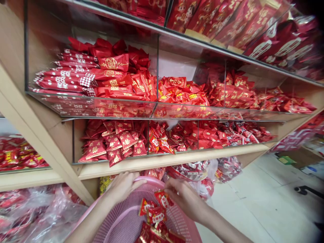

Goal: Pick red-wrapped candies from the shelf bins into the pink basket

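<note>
A pink plastic basket [113,221] with mesh walls is in front of me, below the shelf. My left hand [124,186] is closed over its far rim, thumb on the inner side and fingertips hidden. My right hand [186,195] is over the right part of the basket, fingers curled. At its fingertips is a red candy packet [164,199] with white lettering. Just below it are two similar packets, one red packet [156,215] in front of the other. Darker red and gold packets [149,233] lie in the basket bottom, partly cut off by the frame.
Wooden shelves [202,156] with clear dividers hold heaps of red wrapped sweets [121,141]. Plastic bags of sweets [192,170] stand under the lowest shelf, with more bags [48,216] at lower left. Pale floor tiles [265,199] show at right, beside a dark curved object [303,190].
</note>
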`<state>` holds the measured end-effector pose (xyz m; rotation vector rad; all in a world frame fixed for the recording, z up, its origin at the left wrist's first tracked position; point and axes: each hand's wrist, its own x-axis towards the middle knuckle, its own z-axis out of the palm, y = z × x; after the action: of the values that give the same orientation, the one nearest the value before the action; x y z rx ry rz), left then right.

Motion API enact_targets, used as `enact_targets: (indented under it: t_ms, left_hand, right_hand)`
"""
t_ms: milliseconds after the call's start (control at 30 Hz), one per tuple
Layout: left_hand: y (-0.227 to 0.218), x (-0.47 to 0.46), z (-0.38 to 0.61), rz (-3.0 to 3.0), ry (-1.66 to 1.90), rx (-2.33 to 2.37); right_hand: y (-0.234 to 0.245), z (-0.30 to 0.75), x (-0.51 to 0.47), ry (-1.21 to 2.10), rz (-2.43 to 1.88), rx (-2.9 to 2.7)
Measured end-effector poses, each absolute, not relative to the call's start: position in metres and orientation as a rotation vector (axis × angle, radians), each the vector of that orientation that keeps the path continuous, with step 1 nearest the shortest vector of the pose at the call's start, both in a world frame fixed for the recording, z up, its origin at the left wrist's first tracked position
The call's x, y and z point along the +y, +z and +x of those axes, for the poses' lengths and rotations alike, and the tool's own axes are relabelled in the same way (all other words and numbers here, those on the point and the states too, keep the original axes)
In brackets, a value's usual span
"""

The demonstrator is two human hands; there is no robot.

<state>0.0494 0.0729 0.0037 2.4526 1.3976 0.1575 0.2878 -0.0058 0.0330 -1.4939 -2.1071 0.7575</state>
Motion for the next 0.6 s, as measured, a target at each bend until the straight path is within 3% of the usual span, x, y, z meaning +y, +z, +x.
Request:
enact_targets:
  t_ms: [267, 600]
  left_hand:
    - [0.004, 0.074, 0.049, 2.457, 0.155, 1.412]
    - [0.004, 0.073, 0.049, 2.449, 0.175, 1.42]
  right_hand:
    - [0.017, 0.271, -0.005, 0.293, -1.428, -2.741]
    - [0.004, 0.252, 0.002, 0.339, -1.402, -2.799]
